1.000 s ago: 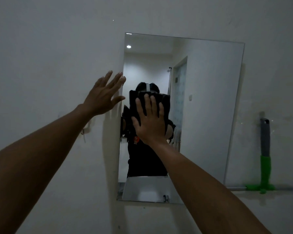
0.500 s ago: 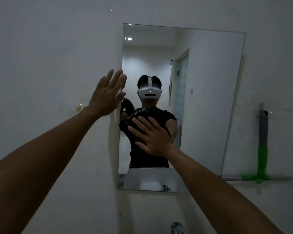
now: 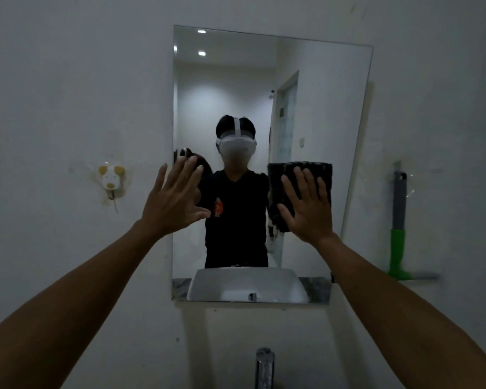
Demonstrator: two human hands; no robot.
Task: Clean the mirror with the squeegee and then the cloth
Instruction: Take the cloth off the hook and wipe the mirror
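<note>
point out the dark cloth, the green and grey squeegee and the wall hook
dark cloth (image 3: pixel 314 171), head view, upper edge
green and grey squeegee (image 3: pixel 397 248), head view, green handle
white and tan animal-shaped wall hook (image 3: pixel 110 178), head view, face

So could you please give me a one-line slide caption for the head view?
Right hand presses a dark cloth flat on the mirror; left hand braces its edge; squeegee hangs aside.

White wall (image 3: pixel 68 80) carries mirror (image 3: pixel 320 108), hanging green-grey squeegee (image 3: pixel 398 226), animal-shaped hook (image 3: pixel 111 178).
</note>
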